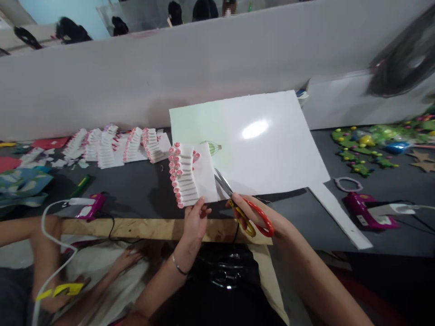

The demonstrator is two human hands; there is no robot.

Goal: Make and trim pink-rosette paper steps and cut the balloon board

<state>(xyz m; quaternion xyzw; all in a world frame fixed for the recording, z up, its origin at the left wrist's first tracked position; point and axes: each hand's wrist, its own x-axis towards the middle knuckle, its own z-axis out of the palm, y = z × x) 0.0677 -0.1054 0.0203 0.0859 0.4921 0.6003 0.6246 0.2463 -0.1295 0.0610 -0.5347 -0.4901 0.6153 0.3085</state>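
Observation:
My left hand (pixel 195 222) grips the lower edge of a white paper piece (pixel 206 179), with its thumb on top. Along the left part of that piece runs a row of narrow white strips with pink-red, flower-like tips (pixel 176 172). My right hand (pixel 246 206) holds scissors (pixel 260 219) with red and yellow handles. Their blades (pixel 223 182) look slightly apart and point up-left at the paper's right edge; whether they touch it I cannot tell. Beneath lies a large white and pale green sheet (pixel 272 154) with a printed hot-air balloon (pixel 213 147).
More strip-covered paper pieces (pixel 134 145) and scraps lie at the left. Two magenta devices with white cables stand on the dark table, one left (pixel 91 207), one right (pixel 369 213). Green felt decorations (pixel 353 145) sit far right. Another person's arm (pixel 44 253) is at lower left.

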